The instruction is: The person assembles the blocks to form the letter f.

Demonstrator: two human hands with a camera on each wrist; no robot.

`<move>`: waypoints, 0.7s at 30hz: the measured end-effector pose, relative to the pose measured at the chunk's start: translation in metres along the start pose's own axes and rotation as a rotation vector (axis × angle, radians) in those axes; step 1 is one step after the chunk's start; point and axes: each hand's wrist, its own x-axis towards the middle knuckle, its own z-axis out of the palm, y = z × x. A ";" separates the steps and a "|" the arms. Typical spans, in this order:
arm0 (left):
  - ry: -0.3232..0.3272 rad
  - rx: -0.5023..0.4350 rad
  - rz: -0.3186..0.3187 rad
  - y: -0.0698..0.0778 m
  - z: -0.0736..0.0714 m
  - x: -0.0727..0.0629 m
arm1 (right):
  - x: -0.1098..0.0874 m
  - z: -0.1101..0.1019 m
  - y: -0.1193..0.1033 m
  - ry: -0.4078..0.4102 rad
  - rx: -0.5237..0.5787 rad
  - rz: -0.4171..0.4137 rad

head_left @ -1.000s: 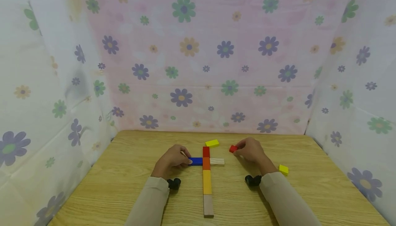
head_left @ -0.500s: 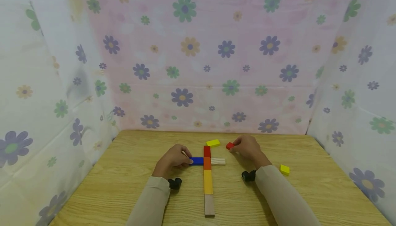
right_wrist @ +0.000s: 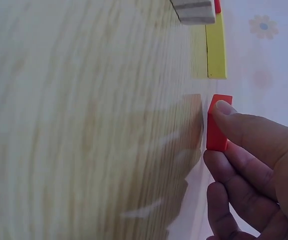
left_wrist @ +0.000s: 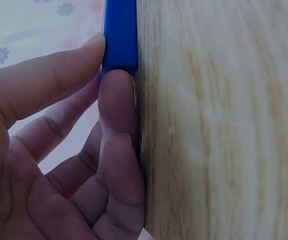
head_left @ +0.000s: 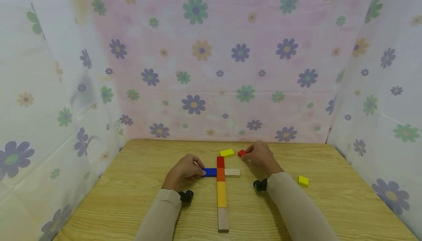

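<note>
Between the thumb and fingers of my right hand (head_left: 260, 156) I pinch a small red block (right_wrist: 217, 125), held just above the table near the back. My left hand (head_left: 185, 168) grips the outer end of a blue block (left_wrist: 120, 35), thumb on one face and a fingertip at its end. That blue block lies flat against the left side of an orange block (head_left: 220, 174). A pale wood-grain block (head_left: 232, 173) extends on the orange block's other side. Another red block (head_left: 220, 162) sits behind the orange one; a yellow-orange block (head_left: 221, 194) and a greyish-brown block (head_left: 222, 219) continue the column toward me.
A yellow block (head_left: 226, 153) lies slightly angled behind the column, left of the red block in my hand. Right of my right forearm lies a smaller yellow block (head_left: 303, 181). Flowered cloth (head_left: 217, 50) surrounds the wooden table (head_left: 141, 211) at the back and sides.
My right hand has moved left and a little farther back with the red block, toward the angled yellow block. My left hand has stayed on the blue block.
</note>
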 end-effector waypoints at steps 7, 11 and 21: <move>0.002 -0.005 -0.006 0.000 0.000 0.000 | 0.005 0.003 -0.004 -0.009 -0.026 0.007; 0.003 -0.009 -0.009 0.001 0.000 0.000 | 0.004 0.003 -0.009 0.001 -0.039 0.018; 0.000 -0.017 -0.004 0.001 0.000 -0.002 | -0.001 0.005 -0.018 0.017 -0.053 0.001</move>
